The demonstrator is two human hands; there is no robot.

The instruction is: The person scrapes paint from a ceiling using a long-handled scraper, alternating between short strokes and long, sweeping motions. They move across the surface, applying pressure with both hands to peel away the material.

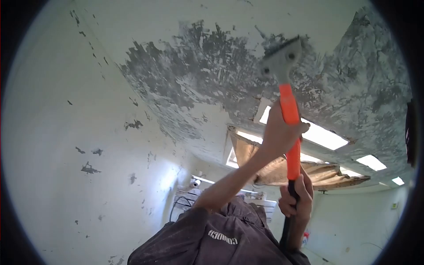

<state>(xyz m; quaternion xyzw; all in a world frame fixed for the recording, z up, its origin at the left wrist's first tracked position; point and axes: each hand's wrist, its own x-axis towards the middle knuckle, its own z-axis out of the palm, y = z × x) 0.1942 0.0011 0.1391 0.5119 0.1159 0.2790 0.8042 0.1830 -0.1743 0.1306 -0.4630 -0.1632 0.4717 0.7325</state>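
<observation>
A long-handled scraper [289, 108] slants up through the middle of the head view, with an orange shaft and a black lower grip. Its grey metal head [281, 58] carries a wide blade, which meets or nearly meets the patchy ceiling [198, 70]. Closed round the upper orange shaft is my left hand [282, 130]. Lower down, my right hand [297, 198] wraps the black grip. White paint and bare grey patches surround the blade. The exact contact along the blade edge is too blurred to tell.
Bright skylight openings [324, 134] lie beyond my hands, with a brown sagging sheet [274, 170] hanging beneath. At left, a white wall [88, 132] has small chipped spots. Shelving [183, 198] stands in the background behind my left arm.
</observation>
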